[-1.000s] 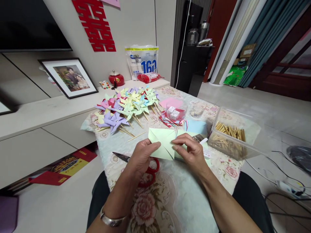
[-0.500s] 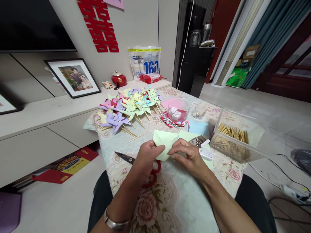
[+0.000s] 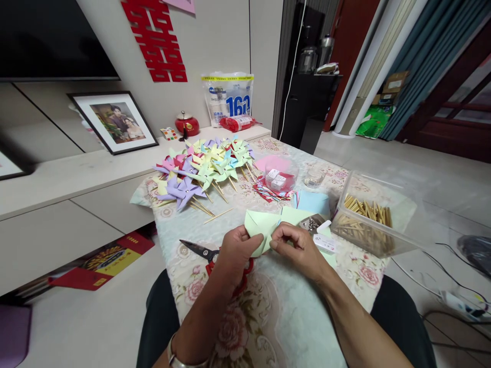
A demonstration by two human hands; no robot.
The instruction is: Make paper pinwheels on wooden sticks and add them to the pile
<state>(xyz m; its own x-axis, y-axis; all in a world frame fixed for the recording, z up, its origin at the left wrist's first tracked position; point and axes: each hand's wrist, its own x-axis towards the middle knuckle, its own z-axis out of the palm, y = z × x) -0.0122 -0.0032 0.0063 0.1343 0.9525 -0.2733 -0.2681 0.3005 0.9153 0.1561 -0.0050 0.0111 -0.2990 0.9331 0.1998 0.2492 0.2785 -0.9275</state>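
A creased pale green paper sheet is held up over the table between both hands. My left hand pinches its left side, thumb across the front. At its right edge my right hand has thumb and forefinger pressed together on the paper. Under my left wrist lie red-handled scissors, blades pointing left, the handles partly hidden. Beyond the hands a thin wooden stick rests on the cloth. Finished paper pinwheels on sticks are heaped at the back left.
On the right stands a clear plastic bin of wooden sticks. Close to my right hand are a small box of metal pins and blue paper. A round clear container sits farther back. A framed photo leans on the cabinet.
My left hand and the green paper have shifted slightly right. My right fingers have curled closer together at the paper's right edge, and more of the scissors' red handles shows.
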